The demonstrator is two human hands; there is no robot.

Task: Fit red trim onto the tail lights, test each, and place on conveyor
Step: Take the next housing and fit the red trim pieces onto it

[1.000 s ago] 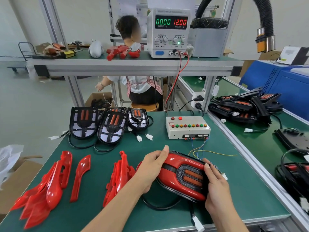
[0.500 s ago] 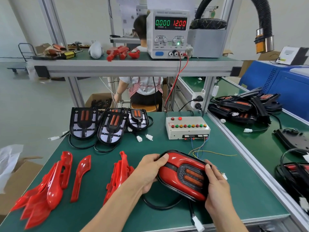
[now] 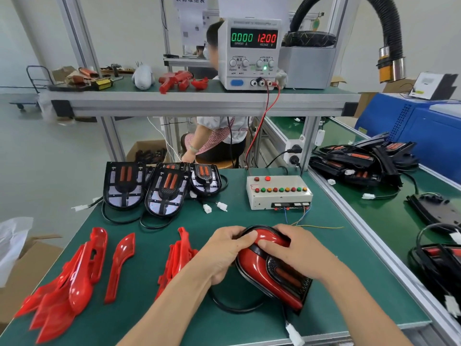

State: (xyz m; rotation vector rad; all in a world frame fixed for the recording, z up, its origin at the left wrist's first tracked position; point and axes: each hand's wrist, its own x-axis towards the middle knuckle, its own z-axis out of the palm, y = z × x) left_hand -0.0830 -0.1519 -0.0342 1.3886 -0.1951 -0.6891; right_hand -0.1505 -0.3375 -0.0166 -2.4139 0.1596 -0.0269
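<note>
Both hands, left (image 3: 224, 255) and right (image 3: 296, 250), grip the tail light (image 3: 272, 273) on the counter (image 3: 139, 318), pressing glossy red trim onto its black housing. Its plug (image 3: 294, 334) lies loose: testing appears pending. Three bare lights (image 3: 162, 191) and loose trims (image 3: 74, 278) await; several lights (image 3: 361, 161) lie on the conveyor.

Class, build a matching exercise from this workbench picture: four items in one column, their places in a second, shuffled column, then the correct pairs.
Items
1. power supply
2. tail light with red trim
3. loose red trim pieces
4. test box

Places
A. held in both hands
B. on the upper shelf
C. on the mat, left of the hands
D. on the mat, beyond the hands

Pairs: 1-B, 2-A, 3-C, 4-D
</note>
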